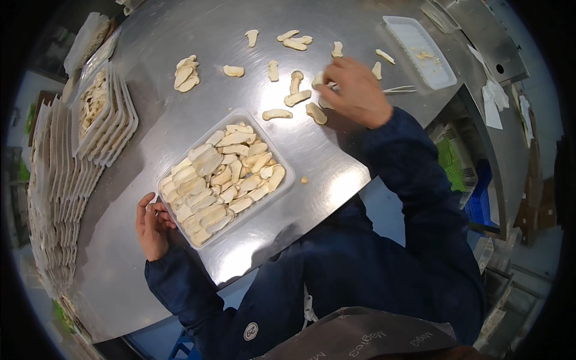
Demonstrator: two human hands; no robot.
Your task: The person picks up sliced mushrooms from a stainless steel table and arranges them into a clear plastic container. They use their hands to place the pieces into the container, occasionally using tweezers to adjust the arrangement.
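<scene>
A clear plastic tray (288, 164) on the steel table is filled with rows of pale mushroom slices (236, 173). Beside its left corner is my left hand (154, 227), fingers apart and partly curled; whether they touch the rim is hard to tell. My right hand (353, 92) is over the right side of the table, blurred, with thumb and forefinger around a pale mushroom slice (317, 80). Another slice (325, 103) is partly hidden under this hand. Loose slices lie nearby, among them a curved one (316, 113) and a long one (277, 114).
Stacked trays of slices (92, 105) rise along the left side. A small pile of slices (186, 74) lies at the far left. Metal tweezers (400, 89) rest right of my right hand, near a white tray (443, 76) with scraps. A crumb (304, 180) lies near the front edge.
</scene>
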